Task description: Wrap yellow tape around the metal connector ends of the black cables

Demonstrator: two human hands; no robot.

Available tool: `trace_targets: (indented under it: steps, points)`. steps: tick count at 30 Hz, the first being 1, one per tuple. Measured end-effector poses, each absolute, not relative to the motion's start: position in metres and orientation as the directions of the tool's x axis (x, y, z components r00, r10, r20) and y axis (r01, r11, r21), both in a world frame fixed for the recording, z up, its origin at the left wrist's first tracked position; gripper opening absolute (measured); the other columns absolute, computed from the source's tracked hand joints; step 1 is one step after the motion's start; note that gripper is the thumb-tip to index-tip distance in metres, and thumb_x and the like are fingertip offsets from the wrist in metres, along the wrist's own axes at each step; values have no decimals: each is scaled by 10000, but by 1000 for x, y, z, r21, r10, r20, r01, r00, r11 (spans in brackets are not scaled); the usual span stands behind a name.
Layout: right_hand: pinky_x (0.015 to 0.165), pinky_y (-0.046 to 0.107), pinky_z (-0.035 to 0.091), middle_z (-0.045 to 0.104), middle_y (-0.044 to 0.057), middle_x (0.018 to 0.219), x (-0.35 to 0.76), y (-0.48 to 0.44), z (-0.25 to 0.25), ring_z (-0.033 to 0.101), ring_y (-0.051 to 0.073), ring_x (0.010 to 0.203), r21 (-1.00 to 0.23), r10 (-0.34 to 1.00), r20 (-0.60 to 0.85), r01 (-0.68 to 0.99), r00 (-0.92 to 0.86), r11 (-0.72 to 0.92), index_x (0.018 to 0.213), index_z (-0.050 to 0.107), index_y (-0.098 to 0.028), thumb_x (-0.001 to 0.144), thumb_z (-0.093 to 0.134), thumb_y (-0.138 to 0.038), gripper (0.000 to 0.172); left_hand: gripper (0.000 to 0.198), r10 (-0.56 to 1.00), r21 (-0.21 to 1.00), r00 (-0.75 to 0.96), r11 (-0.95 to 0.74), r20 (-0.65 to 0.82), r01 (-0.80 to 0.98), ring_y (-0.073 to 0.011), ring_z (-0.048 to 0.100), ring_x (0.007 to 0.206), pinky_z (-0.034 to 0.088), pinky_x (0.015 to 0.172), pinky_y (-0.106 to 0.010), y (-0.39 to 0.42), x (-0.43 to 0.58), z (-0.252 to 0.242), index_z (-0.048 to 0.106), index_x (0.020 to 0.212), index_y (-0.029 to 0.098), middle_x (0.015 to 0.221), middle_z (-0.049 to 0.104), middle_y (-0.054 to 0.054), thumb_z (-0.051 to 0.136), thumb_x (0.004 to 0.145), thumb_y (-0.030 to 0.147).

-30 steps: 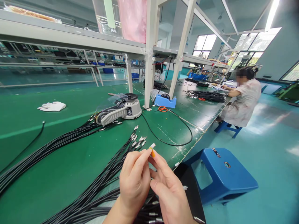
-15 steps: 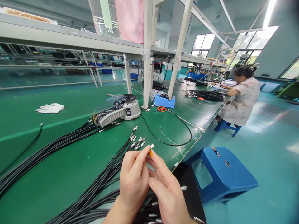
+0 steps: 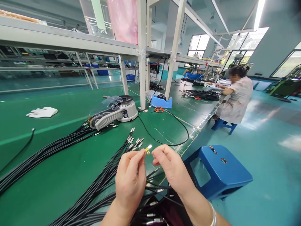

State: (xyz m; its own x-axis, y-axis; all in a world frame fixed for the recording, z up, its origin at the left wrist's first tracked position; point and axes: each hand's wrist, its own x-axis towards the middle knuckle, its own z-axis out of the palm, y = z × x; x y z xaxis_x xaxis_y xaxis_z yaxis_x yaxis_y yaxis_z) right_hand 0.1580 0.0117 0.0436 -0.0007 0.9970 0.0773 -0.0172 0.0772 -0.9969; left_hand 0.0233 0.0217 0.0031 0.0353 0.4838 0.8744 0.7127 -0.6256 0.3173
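My left hand [image 3: 129, 179] is pinched on a small metal cable end with a yellow tape band [image 3: 148, 150]. My right hand [image 3: 170, 166] is just to its right, fingertips closed and slightly apart from that piece, holding nothing. Below both hands, black cables with metal tips [image 3: 150, 207] lie in a heap. A fan of similar cables [image 3: 113, 163] spreads across the green workbench [image 3: 58, 166] just left of my hands, with their metal ends near my fingers.
An automatic tape dispenser [image 3: 124, 113], white glove [image 3: 42, 112], orange scissors [image 3: 159, 109] and blue tape holder [image 3: 161, 102] are on the bench. A blue stool [image 3: 217, 169] stands on the floor to the right. A seated co-worker [image 3: 232, 100] works farther along.
My right hand has let go of the taped piece and moved right, away from it. My left hand keeps hold. The whole scene has shifted slightly left in view.
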Motion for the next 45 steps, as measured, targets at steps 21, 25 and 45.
trace_targets:
  steps: [21, 25, 45]
  points:
    - [720, 272, 489, 624, 19, 766, 153, 10, 28, 583, 147, 729, -953, 967, 250, 186, 46, 238, 759, 597, -172, 819, 562, -268, 119, 110, 671, 370, 154, -569, 726, 735, -153, 566, 804, 467, 729, -277, 20, 23, 16, 580, 925, 172, 864, 597, -41, 510, 864, 112]
    - [738, 274, 495, 629, 20, 773, 154, 10, 26, 593, 148, 744, -942, 961, 270, 221, 54, 252, 760, 592, -181, 824, 556, -252, 102, 94, 686, 368, 172, -564, 707, 740, -162, 569, 779, 461, 700, -285, 20, 23, 17, 557, 926, 184, 835, 607, -35, 502, 870, 133]
    - [718, 266, 476, 639, 14, 758, 158, 12, 37, 602, 139, 725, -861, 910, 415, 332, 18, 386, 752, 624, -194, 835, 557, -198, 106, 220, 987, 953, -9, -156, 163, 261, -107, 472, 514, 396, 516, -225, 14, 27, 39, 614, 747, 193, 558, 504, 49, 556, 811, 396]
